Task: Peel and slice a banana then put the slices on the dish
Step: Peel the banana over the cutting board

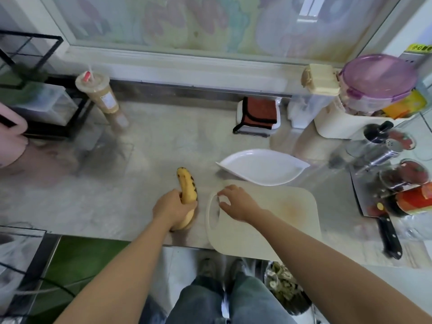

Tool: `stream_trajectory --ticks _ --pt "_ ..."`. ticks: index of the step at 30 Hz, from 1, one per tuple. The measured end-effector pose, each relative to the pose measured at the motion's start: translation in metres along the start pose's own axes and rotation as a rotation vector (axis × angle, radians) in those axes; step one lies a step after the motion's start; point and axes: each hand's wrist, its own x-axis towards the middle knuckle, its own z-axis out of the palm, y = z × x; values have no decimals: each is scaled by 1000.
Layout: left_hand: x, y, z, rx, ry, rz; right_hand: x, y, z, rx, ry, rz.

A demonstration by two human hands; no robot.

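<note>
**Barely started: nothing peeled yet**

The whole banana (187, 185) is gripped by the left hand (171, 208), just left of the cutting board (268, 220). The right hand (236, 202) is curled at the board's handle slot; a grip cannot be confirmed. No slices are seen on the dish (261, 167) behind the board.

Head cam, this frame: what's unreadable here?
Banana middle: head view, hidden inside left hand grip.
Right hand at cutting board handle: head view, touching or pinching, too blurred to tell.
Knife blade: head view, partly under jars.
Cup label: head view, too small.
</note>
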Motion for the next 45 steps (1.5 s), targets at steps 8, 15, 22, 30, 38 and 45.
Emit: stream_trajectory --ticks 8,15,22,30,38,45 --pt "-11 45 -28 -1476 -102 -287 -1 -38 -12 601 -185 -38" --pt "-14 55 -41 -1280 -59 -386 6 -49 -16 513 38 -123" --pt "4 13 -44 66 491 375 7 -42 -49 1007 -281 70" --pt "6 21 -37 20 22 439 12 -35 -59 658 -155 77" --pt "-2 23 -39 -265 -341 250 15 -42 -61 -175 200 -98" --pt "-11 21 -33 -215 -243 255 13 -43 -61 -109 156 -111"
